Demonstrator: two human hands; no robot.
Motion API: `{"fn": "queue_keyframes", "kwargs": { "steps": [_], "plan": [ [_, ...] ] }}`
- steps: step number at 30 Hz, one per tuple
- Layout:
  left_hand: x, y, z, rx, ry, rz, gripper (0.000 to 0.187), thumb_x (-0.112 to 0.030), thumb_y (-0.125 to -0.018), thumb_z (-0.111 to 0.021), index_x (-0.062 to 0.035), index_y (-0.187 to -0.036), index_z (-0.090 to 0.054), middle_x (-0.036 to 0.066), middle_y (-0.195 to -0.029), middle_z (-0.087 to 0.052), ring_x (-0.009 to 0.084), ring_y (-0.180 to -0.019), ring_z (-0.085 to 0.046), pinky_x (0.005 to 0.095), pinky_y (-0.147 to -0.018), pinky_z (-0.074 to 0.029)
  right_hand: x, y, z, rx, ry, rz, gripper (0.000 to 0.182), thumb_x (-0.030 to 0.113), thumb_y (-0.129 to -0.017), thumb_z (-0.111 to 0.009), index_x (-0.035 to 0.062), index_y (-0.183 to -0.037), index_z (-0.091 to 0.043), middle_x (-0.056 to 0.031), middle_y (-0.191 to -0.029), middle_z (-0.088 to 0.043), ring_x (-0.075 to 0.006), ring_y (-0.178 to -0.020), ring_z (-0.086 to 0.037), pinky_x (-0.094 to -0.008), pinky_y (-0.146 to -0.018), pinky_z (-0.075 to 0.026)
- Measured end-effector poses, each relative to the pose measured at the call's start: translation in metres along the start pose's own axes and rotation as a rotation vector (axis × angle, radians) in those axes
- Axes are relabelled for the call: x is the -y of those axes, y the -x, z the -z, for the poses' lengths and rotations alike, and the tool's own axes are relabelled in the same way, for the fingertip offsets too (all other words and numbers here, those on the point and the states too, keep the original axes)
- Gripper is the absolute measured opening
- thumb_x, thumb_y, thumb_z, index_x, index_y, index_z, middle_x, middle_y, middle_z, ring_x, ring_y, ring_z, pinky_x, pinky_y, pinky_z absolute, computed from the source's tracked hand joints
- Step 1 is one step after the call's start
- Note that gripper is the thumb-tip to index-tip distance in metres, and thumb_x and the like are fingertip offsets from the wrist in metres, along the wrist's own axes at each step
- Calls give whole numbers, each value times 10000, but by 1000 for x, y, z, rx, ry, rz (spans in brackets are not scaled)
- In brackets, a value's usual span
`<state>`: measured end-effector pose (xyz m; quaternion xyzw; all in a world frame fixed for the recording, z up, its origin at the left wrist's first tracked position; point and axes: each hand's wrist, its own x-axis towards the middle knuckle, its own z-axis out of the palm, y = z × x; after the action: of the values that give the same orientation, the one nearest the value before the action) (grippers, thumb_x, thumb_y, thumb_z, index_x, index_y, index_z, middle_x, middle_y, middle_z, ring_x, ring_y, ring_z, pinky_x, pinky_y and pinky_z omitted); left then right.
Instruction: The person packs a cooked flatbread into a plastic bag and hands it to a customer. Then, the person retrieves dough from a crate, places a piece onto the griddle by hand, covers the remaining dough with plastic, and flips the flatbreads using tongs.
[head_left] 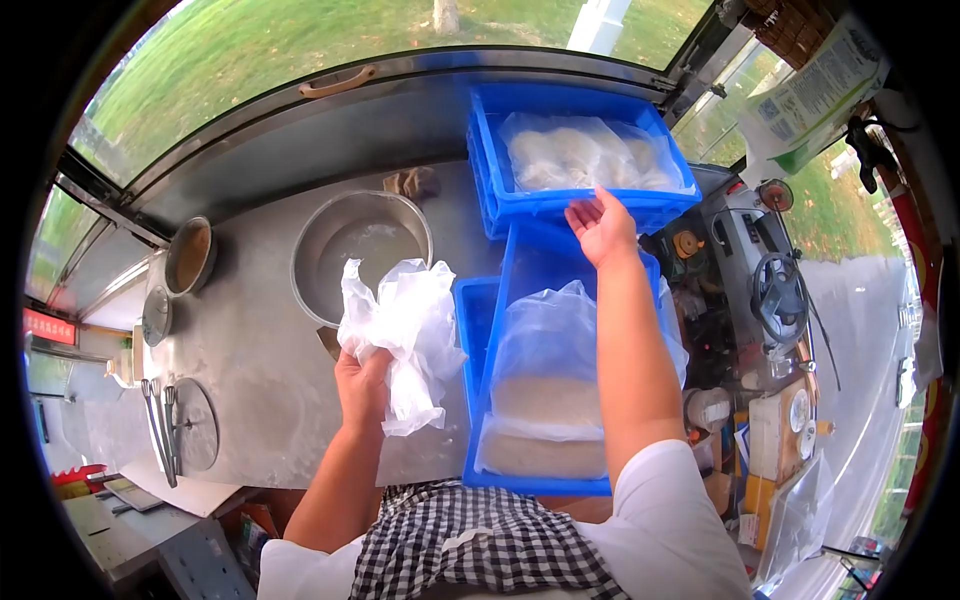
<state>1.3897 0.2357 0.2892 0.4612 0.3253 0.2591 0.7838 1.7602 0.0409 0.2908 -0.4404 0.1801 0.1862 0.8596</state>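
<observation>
My left hand is closed around a crumpled clear plastic sheet, which bunches up above the steel worktop. Behind it stands a wide metal basin. My right hand reaches forward, palm showing and fingers extended, with its fingertips right at the front rim of the upper blue crate. Inside that crate, pale dough-like lumps lie under clear plastic. Below my right forearm, a nearer blue crate holds flat pale dough-like slabs, partly covered with plastic film and partly hidden by the arm.
A small bowl with brown contents stands at the worktop's left, near a round lid and metal tongs. A crumpled cloth lies behind the basin. To the right are a steering wheel and clutter.
</observation>
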Motion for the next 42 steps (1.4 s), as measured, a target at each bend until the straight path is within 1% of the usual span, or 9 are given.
{"fn": "queue_keyframes", "kwargs": {
  "steps": [3,10,20,25,28,31,34,37,42],
  "plan": [
    [-9,-6,10,5,7,-2,355,-5,-868,-644,39,-1220,-638,109,-1092,-704,183,-941,-681,312,-814,-544,1,-14,-14,-81,-27,-23,176,227,-956,-708,70,-962,-629,-66,-867,-602,-231,-839,-613,-433,-817,-568],
    [-28,-36,1,37,-74,-11,391,-43,-873,-663,34,-1253,-613,104,-1078,-704,190,-913,-692,313,-790,-548,19,-30,-36,-131,-223,165,127,70,-849,-689,80,-776,-586,-3,-642,-548,-130,-516,-528,-288,-520,-528],
    [-19,-136,-135,222,41,90,428,-70,-905,-679,41,-1306,-579,139,-1133,-693,240,-997,-705,366,-863,-573,102,19,-22,19,-293,384,127,5,-858,-654,64,-796,-559,-14,-699,-550,-111,-572,-529,-243,-517,-467],
    [13,-207,-216,342,153,249,492,-230,-986,-687,8,-1376,-504,159,-1212,-666,298,-1061,-698,455,-877,-594,125,37,-6,11,-181,455,130,22,-846,-675,80,-800,-568,-16,-724,-565,-131,-611,-554,-271,-567,-458],
    [27,-230,-257,447,-83,232,674,-515,-999,-602,-58,-1470,-449,155,-1385,-586,311,-1253,-598,507,-1046,-472,130,44,-6,42,-190,474,111,24,-852,-665,70,-813,-572,-17,-751,-574,-132,-648,-568,-278,-613,-483],
    [28,-224,-280,474,-219,316,981,-754,-947,-464,-133,-1644,-161,247,-1677,-119,455,-1526,-186,519,-1248,-163,132,44,1,63,-202,492,87,25,-859,-655,53,-832,-578,-22,-775,-583,-136,-690,-590,-288,-648,-512],
    [36,-239,-279,459,-388,222,899,-710,-986,-438,-140,-1635,-188,311,-1588,-320,472,-1450,-363,536,-1191,-313,122,44,-7,26,-227,489,89,29,-863,-651,53,-828,-573,-17,-776,-578,-129,-689,-587,-285,-649,-511],
    [18,-237,-261,397,-380,254,705,-585,-1035,-473,-97,-1540,-403,259,-1287,-632,370,-1117,-659,452,-949,-544,107,35,-7,-7,-201,478,90,39,-873,-637,65,-817,-571,-3,-755,-556,-113,-641,-556,-261,-583,-476],
    [24,-263,-217,178,-408,-145,371,-371,-1035,-581,-38,-1172,-672,5,-827,-624,85,-626,-506,244,-559,-434,65,4,-6,-123,-210,382,117,50,-860,-633,87,-789,-547,13,-699,-512,-101,-587,-504,-246,-541,-439]
  ]
}}
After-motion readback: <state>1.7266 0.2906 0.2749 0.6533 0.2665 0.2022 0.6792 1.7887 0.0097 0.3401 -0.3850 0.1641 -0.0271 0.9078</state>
